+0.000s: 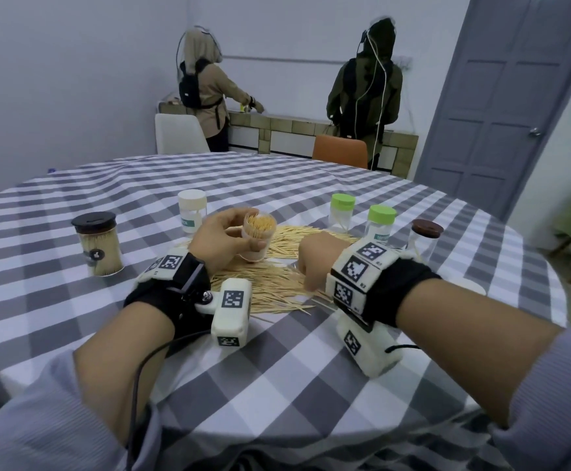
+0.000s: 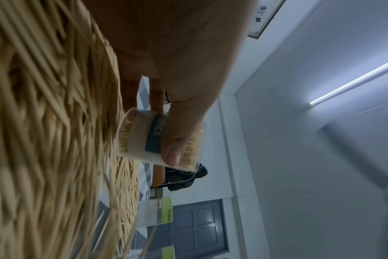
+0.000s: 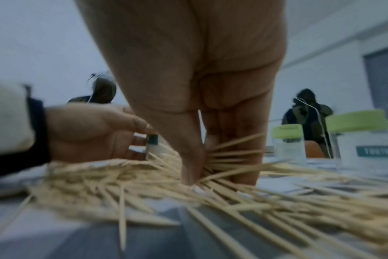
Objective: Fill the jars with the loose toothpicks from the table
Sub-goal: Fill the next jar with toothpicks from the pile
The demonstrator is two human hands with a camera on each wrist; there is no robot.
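A heap of loose toothpicks point(image 1: 277, 280) lies in the middle of the checked table point(image 1: 277, 368). My left hand point(image 1: 224, 237) grips an open clear jar point(image 1: 256, 237) packed with toothpicks and holds it just above the heap; the left wrist view shows my thumb across the jar point(image 2: 144, 140) and its dark label. My right hand point(image 1: 314, 263) reaches down into the heap, and in the right wrist view its thumb and fingers point(image 3: 244, 157) pinch a small bundle of toothpicks point(image 3: 230, 152).
A full jar with a black lid point(image 1: 98, 244) stands at the left, a white-lidded jar point(image 1: 192, 210) behind my left hand. Two green-lidded jars point(image 1: 341, 212) point(image 1: 380, 226) and a brown-lidded one point(image 1: 425, 241) stand at the right. Two people, chairs and a counter are beyond the table.
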